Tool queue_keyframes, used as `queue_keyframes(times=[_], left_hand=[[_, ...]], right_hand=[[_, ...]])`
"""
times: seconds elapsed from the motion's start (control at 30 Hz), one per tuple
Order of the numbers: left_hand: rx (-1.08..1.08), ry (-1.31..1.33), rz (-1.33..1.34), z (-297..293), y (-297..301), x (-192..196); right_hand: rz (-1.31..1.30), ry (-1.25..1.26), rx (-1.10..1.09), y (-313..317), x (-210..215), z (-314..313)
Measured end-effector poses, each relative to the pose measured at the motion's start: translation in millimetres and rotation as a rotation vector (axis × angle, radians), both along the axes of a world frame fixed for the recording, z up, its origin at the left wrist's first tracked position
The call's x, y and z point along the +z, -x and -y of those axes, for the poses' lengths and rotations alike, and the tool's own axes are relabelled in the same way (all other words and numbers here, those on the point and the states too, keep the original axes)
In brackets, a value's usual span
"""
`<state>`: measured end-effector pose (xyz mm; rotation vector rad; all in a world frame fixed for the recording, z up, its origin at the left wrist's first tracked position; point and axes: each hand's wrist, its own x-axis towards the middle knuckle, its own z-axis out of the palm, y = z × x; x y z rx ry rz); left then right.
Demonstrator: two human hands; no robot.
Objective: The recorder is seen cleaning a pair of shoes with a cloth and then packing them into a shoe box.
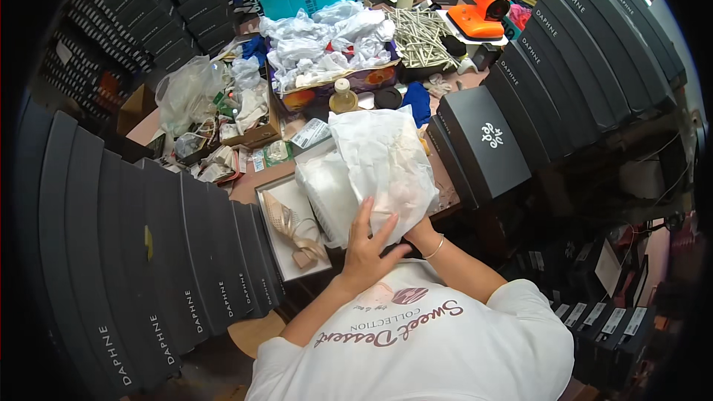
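A bundle of white tissue paper (386, 167) lies in front of me, with a faint beige tint showing through; its contents are hidden. My left hand (364, 245) rests its spread fingers on the paper's near edge. From below and to the right, my right hand (422, 234), with a thin bracelet at the wrist, supports the bundle; its fingers are hidden under the paper. Left of the bundle, a beige heeled sandal (304, 240) lies in an open shoe box (290, 272). More white paper (324, 189) sits between box and bundle.
Tall stacks of dark shoe boxes flank me on the left (160, 245) and right (549, 96). Ahead stands a carton (334, 85) heaped with crumpled paper. Beyond are a bottle (343, 96), a pile of pale sticks (421, 36) and an orange tape dispenser (475, 22).
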<state>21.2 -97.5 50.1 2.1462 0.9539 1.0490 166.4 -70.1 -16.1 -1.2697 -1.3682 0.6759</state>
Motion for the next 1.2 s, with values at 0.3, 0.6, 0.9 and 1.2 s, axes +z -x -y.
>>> queue_keyframes(times=[0.3, 0.6, 0.9, 1.2], left_hand=[[-0.145, -0.047, 0.197, -12, -46, -36], [0.344, 0.385, -0.216, -126, -5, -136], [0.661, 0.621, 0.21, -156, 18, -160], [0.64, 0.315, 0.033, -7, 61, -17]], right_hand=[[-0.498, 0.468, 0.064, -39, -83, -33], [0.55, 0.566, 0.122, -194, -220, -58], [0.394, 0.714, 0.594, -136, 55, -42], [0.305, 0.339, 0.725, 31, 21, -100]])
